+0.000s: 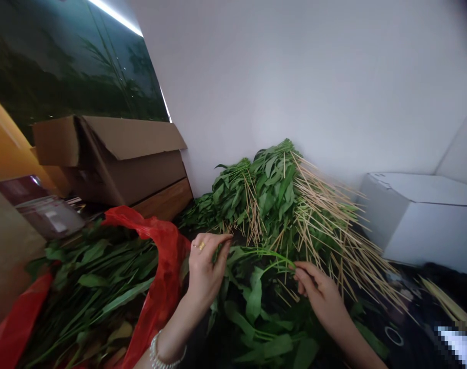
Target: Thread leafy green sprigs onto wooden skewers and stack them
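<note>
My right hand (318,289) pinches the ends of a few leafy green stems (273,254), which look like water spinach. They reach leftward from the fingertips. My left hand (207,264), wearing a ring and a beaded bracelet, is held near their far end. Its thumb and fingers come together; whatever is between them is too small to make out. Beneath both hands lie more loose greens (271,346). Behind them, bundled greens (273,174) with many thin wooden skewers (333,225) are piled against the wall.
On the left, a red plastic bag (166,266) lies open around long leafy greens (102,277). An open cardboard box (141,171) stands behind it. To the right are a white box (437,220) and more skewers (444,300) beside dark plastic.
</note>
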Available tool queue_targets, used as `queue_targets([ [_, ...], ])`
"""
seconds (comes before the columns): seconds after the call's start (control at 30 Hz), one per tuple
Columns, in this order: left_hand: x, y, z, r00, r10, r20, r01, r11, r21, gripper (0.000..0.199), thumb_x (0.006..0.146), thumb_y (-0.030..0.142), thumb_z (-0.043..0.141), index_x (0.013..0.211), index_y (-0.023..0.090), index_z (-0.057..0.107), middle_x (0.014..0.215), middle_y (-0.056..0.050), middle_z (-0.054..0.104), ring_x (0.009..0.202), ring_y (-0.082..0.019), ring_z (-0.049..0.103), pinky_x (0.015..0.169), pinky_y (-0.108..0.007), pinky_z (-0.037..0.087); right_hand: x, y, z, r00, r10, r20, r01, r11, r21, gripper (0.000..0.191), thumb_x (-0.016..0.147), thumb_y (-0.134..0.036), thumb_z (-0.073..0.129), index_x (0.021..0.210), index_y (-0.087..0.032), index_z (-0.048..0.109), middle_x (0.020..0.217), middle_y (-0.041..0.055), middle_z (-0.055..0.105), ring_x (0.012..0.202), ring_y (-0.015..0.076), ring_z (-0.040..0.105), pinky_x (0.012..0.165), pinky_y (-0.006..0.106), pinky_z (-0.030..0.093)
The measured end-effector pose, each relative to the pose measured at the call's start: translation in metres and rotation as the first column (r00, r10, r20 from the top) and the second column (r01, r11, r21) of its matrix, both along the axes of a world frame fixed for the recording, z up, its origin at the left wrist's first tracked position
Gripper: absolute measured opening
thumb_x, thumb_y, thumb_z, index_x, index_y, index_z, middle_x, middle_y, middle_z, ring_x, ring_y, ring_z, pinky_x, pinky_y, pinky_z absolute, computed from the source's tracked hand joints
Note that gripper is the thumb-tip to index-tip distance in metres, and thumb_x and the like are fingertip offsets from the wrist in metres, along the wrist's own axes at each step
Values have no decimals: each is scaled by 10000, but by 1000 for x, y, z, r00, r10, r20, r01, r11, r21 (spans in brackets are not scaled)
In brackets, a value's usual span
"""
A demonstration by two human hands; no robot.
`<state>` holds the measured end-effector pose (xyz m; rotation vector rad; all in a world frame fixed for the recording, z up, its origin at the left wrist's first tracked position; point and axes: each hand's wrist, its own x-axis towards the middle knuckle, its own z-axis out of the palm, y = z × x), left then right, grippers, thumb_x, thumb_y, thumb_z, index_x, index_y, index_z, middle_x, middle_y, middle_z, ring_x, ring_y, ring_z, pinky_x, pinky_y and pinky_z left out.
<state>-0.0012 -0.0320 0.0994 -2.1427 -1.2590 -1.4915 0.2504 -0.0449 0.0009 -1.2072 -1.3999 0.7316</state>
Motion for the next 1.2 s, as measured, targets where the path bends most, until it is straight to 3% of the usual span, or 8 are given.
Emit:
queue_targets([
  [0.3,-9,-3,-9,981,8,195,5,998,-63,133,929,249,543,1025,228,633,933,-27,657,907,-182,585,846,-332,454,3,0,11,994,23,-111,-25,1000,-19,331,800,-504,598,927,-212,690,677,36,689,737,236,682,656,334,537],
  [0.47,-16,2,-30,863,145,484,-16,965,-261,286,938,418,493,1131,215,547,1124,-69,606,1048,-213,576,925,-361,452,5,0,8,996,15,-86,-18,999,-34,314,801,-485,606,934,-218,705,716,41,711,775,242,687,677,327,529],
  [0.6,-24,11,-40,799,148,583,205,844,-496,424,937,522,404,1148,190,564,1141,-109,626,1118,-245,573,918,-372,470,4,-1,8,997,33,-75,-35,999,-21,312,801,-489,620,933,-221,708,742,46,709,761,235,677,665,321,527],
  [0.7,-25,18,-38,687,120,717,482,663,-573,444,867,535,538,1109,166,592,995,-100,666,906,-220,644,741,-320,516,3,-1,9,994,50,-97,-47,998,30,305,782,-502,648,885,-223,714,788,51,698,717,218,661,679,329,538],
  [0.77,-22,18,-33,638,84,765,552,643,-531,400,782,486,673,1012,163,621,875,-55,663,756,-178,635,667,-283,503,2,0,8,994,51,-95,-46,997,58,302,784,-504,656,875,-222,716,835,58,690,713,211,656,695,335,542],
  [0.93,-13,-7,-13,825,-190,531,394,868,-301,130,797,321,701,775,194,680,907,-53,662,897,-194,619,829,-312,485,5,6,-5,999,-6,-41,9,997,79,284,811,-476,650,922,-220,706,908,72,678,780,225,653,764,369,529],
  [1.1,-2,-39,-1,855,-514,61,485,756,-440,140,804,307,722,931,250,717,913,-50,714,916,-210,644,850,-338,490,1,6,-11,1000,-7,-28,8,998,68,258,838,-450,625,927,-221,705,928,70,668,829,228,650,798,371,513],
  [1.2,1,-40,9,869,-493,33,454,770,-448,215,862,386,647,1015,253,720,828,-42,704,801,-190,644,744,-310,501,-2,5,-8,1000,14,-12,-13,997,80,255,839,-447,625,911,-218,711,916,70,668,840,231,643,797,365,506],
])
